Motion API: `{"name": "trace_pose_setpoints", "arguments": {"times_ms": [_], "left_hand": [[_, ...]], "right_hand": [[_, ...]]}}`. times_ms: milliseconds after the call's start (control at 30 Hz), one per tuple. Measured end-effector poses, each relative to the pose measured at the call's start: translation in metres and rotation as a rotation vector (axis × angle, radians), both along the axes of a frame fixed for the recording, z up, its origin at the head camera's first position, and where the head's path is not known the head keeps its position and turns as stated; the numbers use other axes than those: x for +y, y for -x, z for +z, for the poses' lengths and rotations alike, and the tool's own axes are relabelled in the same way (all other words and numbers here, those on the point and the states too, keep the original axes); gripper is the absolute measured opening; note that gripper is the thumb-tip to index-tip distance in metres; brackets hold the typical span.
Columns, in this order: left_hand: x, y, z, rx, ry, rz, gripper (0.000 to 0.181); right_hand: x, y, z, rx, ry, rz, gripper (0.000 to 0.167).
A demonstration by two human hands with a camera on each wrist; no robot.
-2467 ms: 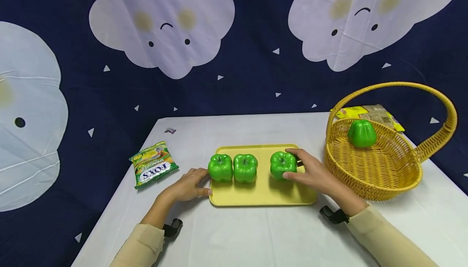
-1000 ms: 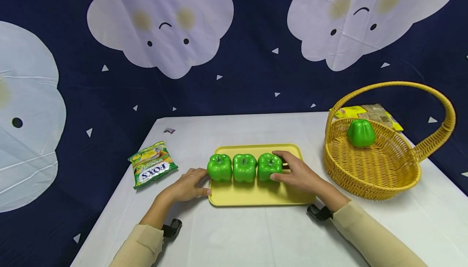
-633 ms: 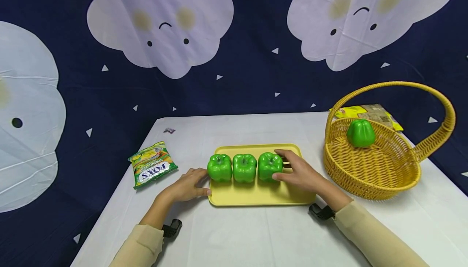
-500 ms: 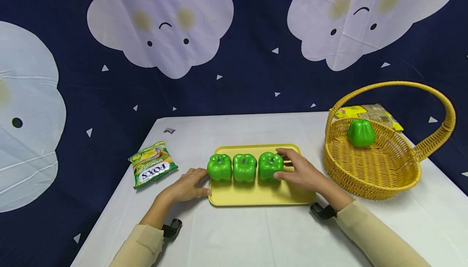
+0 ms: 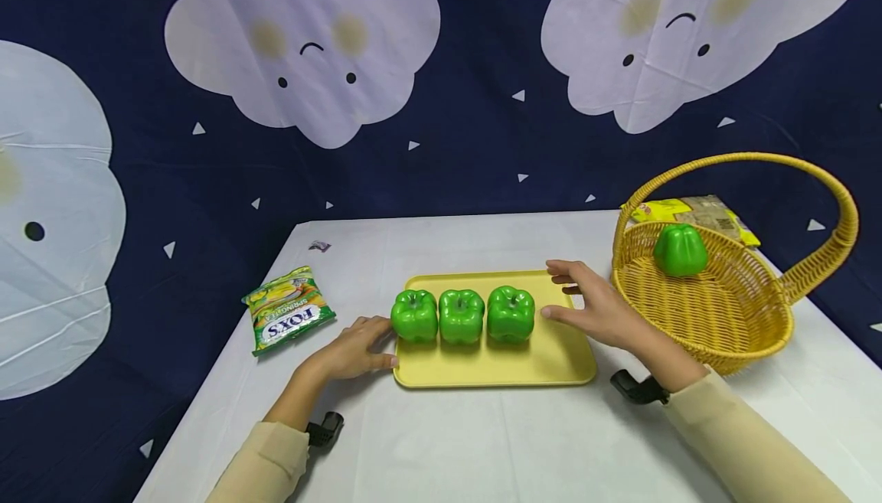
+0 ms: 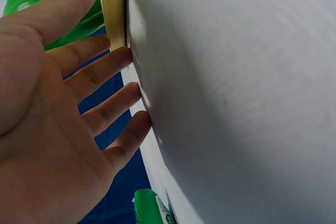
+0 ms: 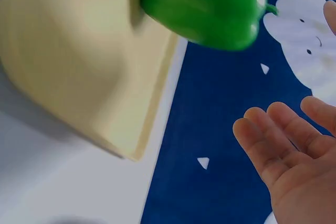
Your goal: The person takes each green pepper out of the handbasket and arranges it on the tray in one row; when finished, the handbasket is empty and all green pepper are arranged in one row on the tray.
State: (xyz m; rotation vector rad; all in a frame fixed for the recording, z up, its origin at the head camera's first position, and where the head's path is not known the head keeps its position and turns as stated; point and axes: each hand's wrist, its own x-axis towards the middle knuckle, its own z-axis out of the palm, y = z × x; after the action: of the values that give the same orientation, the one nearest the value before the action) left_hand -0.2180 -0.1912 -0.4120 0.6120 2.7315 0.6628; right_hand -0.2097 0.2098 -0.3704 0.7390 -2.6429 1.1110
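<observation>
Three green bell peppers stand in a row on a yellow tray (image 5: 482, 369) in the head view: a left one (image 5: 415, 318), a middle one (image 5: 462, 318) and a right one (image 5: 511, 315). The left and middle peppers sit close together, with a small gap before the right one. My left hand (image 5: 354, 348) rests at the tray's left edge, its fingers extended in the left wrist view. Over the tray's right end hovers my right hand (image 5: 606, 311), fingers spread and apart from the right pepper. In the right wrist view that hand (image 7: 299, 156) holds nothing.
A wicker basket (image 5: 703, 327) with a tall handle stands at the right, holding another green bell pepper (image 5: 681, 250). Behind it lies a yellow packet (image 5: 713, 212). A green FOX'S candy bag (image 5: 289, 310) and a small wrapped piece (image 5: 320, 246) lie at the left.
The right pepper was slid left along the tray towards the other two, then shifted slightly back. My right hand has let go of it and moved right. The left hand stayed in place.
</observation>
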Motion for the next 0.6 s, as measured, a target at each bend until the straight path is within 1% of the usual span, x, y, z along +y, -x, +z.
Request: {"name": "trace_pose_setpoints", "arguments": {"times_ms": [133,367,500,600], "left_hand": [[0.000,-0.001,0.000,0.000,-0.008,-0.005,0.072],[-0.002,-0.001,-0.001,0.019,-0.019,-0.019,0.073],[-0.001,-0.001,-0.002,0.013,-0.022,-0.013,0.073],[-0.001,0.000,-0.002,0.005,-0.023,-0.005,0.073]], "right_hand": [[0.008,-0.003,0.011,0.039,-0.018,-0.026,0.065],[0.022,-0.003,0.033,0.137,-0.056,-0.050,0.063],[0.031,-0.005,0.048,0.144,-0.095,-0.088,0.063],[0.038,-0.006,0.058,0.127,-0.105,-0.128,0.064]]}}
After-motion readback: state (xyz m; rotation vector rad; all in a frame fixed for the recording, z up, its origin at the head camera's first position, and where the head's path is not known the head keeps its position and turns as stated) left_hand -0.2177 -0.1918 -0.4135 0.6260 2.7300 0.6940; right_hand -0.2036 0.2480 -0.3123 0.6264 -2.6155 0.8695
